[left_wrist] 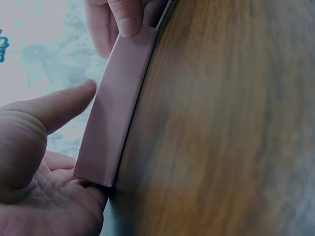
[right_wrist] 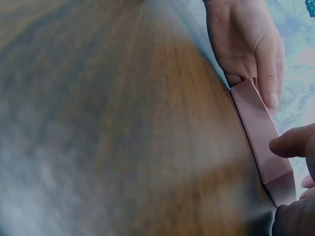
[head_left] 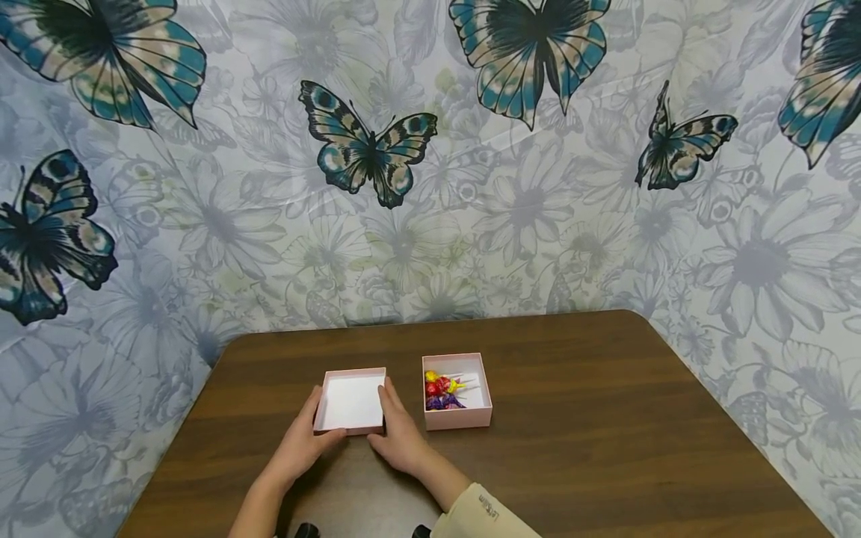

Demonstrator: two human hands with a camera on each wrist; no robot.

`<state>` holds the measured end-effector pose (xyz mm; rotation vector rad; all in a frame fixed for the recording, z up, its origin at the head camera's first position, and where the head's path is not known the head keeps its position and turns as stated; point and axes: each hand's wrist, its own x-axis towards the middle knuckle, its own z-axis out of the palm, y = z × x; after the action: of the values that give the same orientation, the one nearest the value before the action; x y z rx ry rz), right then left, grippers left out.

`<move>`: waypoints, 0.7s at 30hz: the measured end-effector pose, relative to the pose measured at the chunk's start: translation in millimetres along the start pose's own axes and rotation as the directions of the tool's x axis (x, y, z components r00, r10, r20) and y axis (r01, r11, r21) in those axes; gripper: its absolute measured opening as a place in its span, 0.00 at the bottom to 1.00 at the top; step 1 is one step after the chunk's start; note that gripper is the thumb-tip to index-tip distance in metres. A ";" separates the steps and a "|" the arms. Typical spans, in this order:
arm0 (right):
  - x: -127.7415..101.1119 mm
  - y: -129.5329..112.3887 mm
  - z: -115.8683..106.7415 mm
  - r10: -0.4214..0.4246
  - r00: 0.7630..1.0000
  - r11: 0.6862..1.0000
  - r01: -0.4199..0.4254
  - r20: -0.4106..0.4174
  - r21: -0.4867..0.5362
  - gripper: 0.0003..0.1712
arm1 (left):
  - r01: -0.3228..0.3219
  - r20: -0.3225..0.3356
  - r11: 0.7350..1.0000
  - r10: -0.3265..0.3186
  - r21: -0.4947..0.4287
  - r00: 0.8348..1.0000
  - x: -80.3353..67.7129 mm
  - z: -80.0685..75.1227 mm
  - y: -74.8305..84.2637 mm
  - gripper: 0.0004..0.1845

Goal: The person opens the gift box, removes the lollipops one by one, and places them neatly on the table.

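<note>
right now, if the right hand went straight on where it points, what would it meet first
Most likely the empty pink box, whose right side the right hand seems to touch.

Pale yellow right sleeve [head_left: 468,518], small dark print [head_left: 488,509] — unreadable

In the head view, the sweets [head_left: 444,387] overlap and are too small to count; the front wall of the candy box [head_left: 459,419] hides part of the purple ones. The left hand [head_left: 303,441] and the right hand [head_left: 403,436] each hide some of their own fingers. The lower edge cuts off the sleeve [head_left: 474,519], whose mark [head_left: 487,508] is too small to read, two black objects [head_left: 307,531] that cannot be identified, and the counter [head_left: 605,433]. Several butterflies [head_left: 531,45] run past the borders. Both wrist views hide the inside of the held box [head_left: 350,401], crop both hands and blur much of the counter.
</note>
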<state>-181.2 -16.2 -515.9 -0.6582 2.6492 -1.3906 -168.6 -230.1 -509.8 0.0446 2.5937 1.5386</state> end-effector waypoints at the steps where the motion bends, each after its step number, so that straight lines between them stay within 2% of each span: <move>1: -1.0 -0.3 -0.3 0.003 1.000 1.000 -0.003 -0.005 0.005 0.48 | -0.001 -0.006 1.000 0.001 0.001 1.000 -0.6 -0.1 0.4 0.55; 5: -5.1 -1.2 -1.9 -0.019 0.999 1.000 0.020 -0.041 0.007 0.46 | 0.006 -0.033 1.000 -0.005 0.008 0.999 -4.0 -0.6 3.4 0.52; 11: -11.0 -9.2 -7.9 -0.130 0.986 0.991 0.133 -0.108 0.023 0.41 | -0.017 -0.102 1.000 0.016 -0.008 0.995 -8.7 -3.0 13.7 0.45; 15: -16.0 -19.2 -23.2 -0.176 0.976 0.980 0.185 -0.126 0.070 0.39 | -0.059 -0.144 0.998 0.053 -0.031 0.988 -9.1 -3.5 25.3 0.41; 21: -20.8 -29.8 -55.2 -0.174 0.972 0.958 0.204 -0.157 0.202 0.36 | -0.138 -0.196 0.988 0.121 -0.073 0.973 -5.5 0.9 44.3 0.36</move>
<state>-166.9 19.8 -462.4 -0.8357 2.5348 -1.8082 -164.7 -208.5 -470.9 0.0625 2.7142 1.7802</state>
